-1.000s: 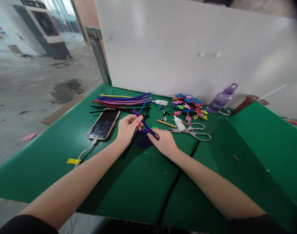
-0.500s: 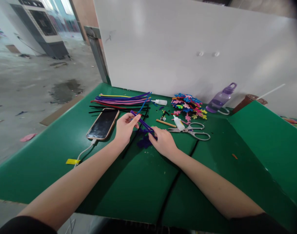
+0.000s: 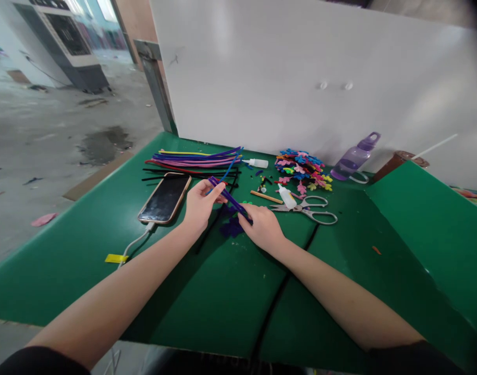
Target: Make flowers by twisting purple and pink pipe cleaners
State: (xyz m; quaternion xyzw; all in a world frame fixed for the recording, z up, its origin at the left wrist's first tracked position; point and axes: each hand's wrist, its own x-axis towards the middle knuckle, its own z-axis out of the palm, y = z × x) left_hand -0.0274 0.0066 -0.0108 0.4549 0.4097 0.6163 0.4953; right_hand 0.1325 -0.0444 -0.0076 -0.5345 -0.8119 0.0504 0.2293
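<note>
Both hands hold one purple pipe cleaner [image 3: 229, 197] just above the green table [image 3: 207, 291]. My left hand [image 3: 201, 204] pinches its upper end between thumb and fingers. My right hand [image 3: 263, 227] is closed around its lower end, close to the table. Dark purple pieces [image 3: 231, 227] lie on the table right under the hands. A black pipe cleaner [image 3: 209, 229] runs along the table below my left hand.
A phone [image 3: 166, 198] on a white cable lies left of the hands. Behind are a bundle of coloured pipe cleaners [image 3: 195, 159], two small glue bottles [image 3: 287, 197], scissors [image 3: 306, 210], a heap of coloured felt shapes [image 3: 303, 170], a purple water bottle [image 3: 354, 158] and a white wall board.
My left hand has slid slightly left and up along the purple pipe cleaner. My right hand has stayed almost in place.
</note>
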